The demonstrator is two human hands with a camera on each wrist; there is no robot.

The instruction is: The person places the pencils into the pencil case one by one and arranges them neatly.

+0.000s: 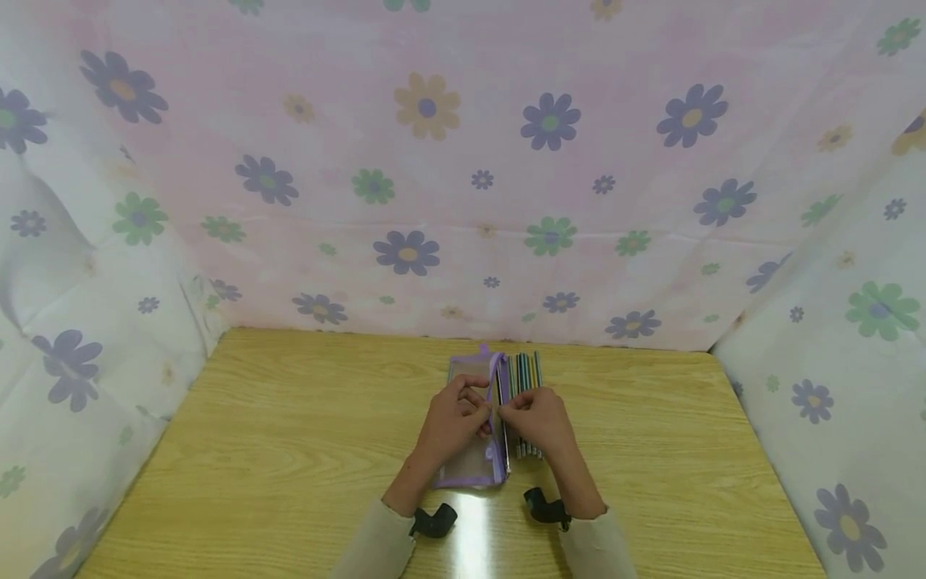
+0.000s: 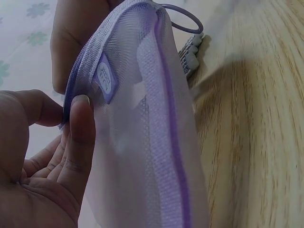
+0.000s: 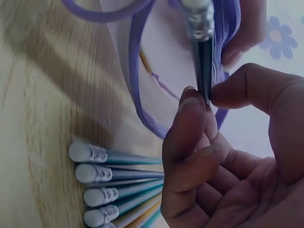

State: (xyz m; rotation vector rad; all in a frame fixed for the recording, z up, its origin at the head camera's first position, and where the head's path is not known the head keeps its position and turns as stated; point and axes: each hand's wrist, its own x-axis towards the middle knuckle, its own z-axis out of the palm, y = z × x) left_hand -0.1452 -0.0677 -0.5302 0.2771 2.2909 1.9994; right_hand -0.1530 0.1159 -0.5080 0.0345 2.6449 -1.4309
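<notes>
A purple-trimmed mesh pencil case [image 1: 463, 482] stands unzipped on the table, its opening toward the right. My left hand [image 1: 454, 418] pinches its zipper edge between thumb and forefinger, as the left wrist view shows. My right hand [image 1: 542, 418] pinches a dark pencil [image 3: 204, 66] with a white eraser and silver ferrule, held at the mouth of the case. Inside the case, a bit of something thin and yellow [image 3: 145, 61] shows. A row of pencils [image 3: 111, 173], teal, dark and yellow with white erasers, lies on the table just right of the case, partly behind my right hand.
The wood-grain table [image 1: 304, 418] spreads out on both sides. A flower-printed cloth [image 1: 477, 161] rises behind it and along both sides. Black curved pieces [image 1: 436, 521] sit at both wrists. A purple loop [image 2: 185, 19] hangs from the case's end.
</notes>
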